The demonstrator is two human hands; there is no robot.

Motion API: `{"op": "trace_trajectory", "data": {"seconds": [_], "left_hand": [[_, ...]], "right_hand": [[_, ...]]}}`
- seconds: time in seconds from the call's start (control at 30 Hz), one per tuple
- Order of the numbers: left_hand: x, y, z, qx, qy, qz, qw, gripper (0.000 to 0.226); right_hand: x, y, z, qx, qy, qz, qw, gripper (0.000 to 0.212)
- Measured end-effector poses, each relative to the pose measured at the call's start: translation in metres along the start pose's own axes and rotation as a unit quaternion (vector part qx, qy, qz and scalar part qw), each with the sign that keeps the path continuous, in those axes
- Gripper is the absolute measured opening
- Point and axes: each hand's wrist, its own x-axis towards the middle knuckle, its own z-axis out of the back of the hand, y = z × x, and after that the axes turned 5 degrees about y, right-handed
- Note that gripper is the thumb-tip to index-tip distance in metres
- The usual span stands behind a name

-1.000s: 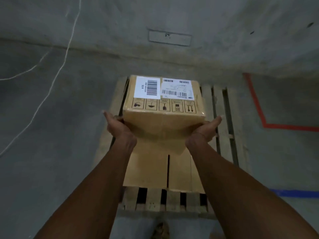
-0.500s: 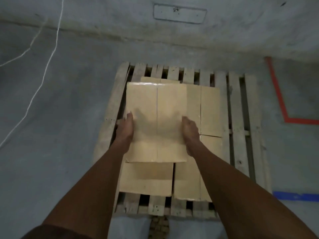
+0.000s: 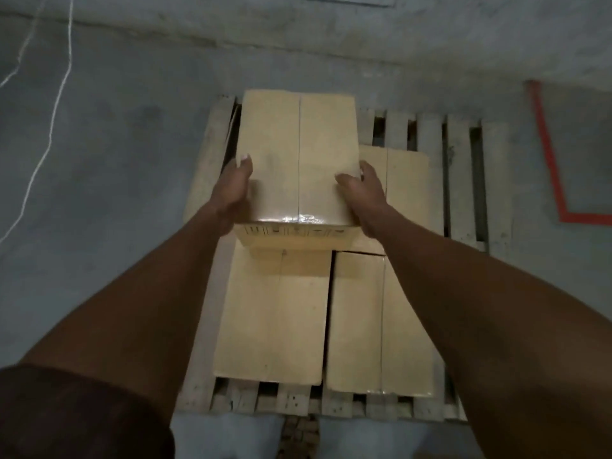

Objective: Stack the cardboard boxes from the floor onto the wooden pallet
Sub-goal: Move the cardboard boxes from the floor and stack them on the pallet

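- the left hand (image 3: 235, 190) and right hand (image 3: 364, 193) clamped the sides of a tan taped cardboard box (image 3: 298, 157);
- it sat above other tan boxes (image 3: 275, 326) on the slatted wooden pallet (image 3: 460, 180)

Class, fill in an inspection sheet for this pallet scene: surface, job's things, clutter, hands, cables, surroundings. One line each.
Surface: wooden pallet on grey concrete floor; right-hand slats bare.
Job's things: top box held above three lower boxes: near left, near right, far right.
Clutter: nothing seen.
Hands: left hand and right hand grip the top box's sides.
Cables: thin white cord on floor, left.
Surroundings: red floor tape right; concrete wall behind.
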Motion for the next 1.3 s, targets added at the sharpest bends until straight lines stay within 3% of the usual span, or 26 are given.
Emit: {"op": "trace_trajectory", "data": {"seconds": [0.2, 0.37, 0.67, 0.97, 1.13, 1.3], "left_hand": [[0.018, 0.010, 0.007, -0.059, -0.035, 0.011, 0.998, 0.056], [0.027, -0.003, 0.011, -0.048, -0.037, 0.003, 0.998, 0.050], [0.038, 0.016, 0.020, -0.079, -0.018, -0.017, 0.997, 0.090], [0.011, 0.010, 0.006, -0.026, -0.017, -0.035, 0.999, 0.060], [0.005, 0.018, -0.006, 0.043, -0.063, -0.049, 0.996, 0.059], [-0.001, 0.021, -0.004, 0.082, -0.077, -0.046, 0.993, 0.065]], "right_hand": [[0.004, -0.014, -0.004, -0.009, 0.023, 0.009, 1.000, 0.069], [0.006, -0.017, -0.005, 0.008, 0.016, 0.035, 0.999, 0.072], [0.002, -0.018, -0.007, -0.035, -0.010, 0.060, 0.998, 0.072], [-0.002, -0.019, -0.012, -0.074, -0.021, 0.036, 0.996, 0.076], [-0.013, -0.024, -0.018, -0.076, -0.029, 0.018, 0.997, 0.057], [-0.026, -0.026, -0.024, -0.098, -0.029, -0.008, 0.995, 0.062]]}}
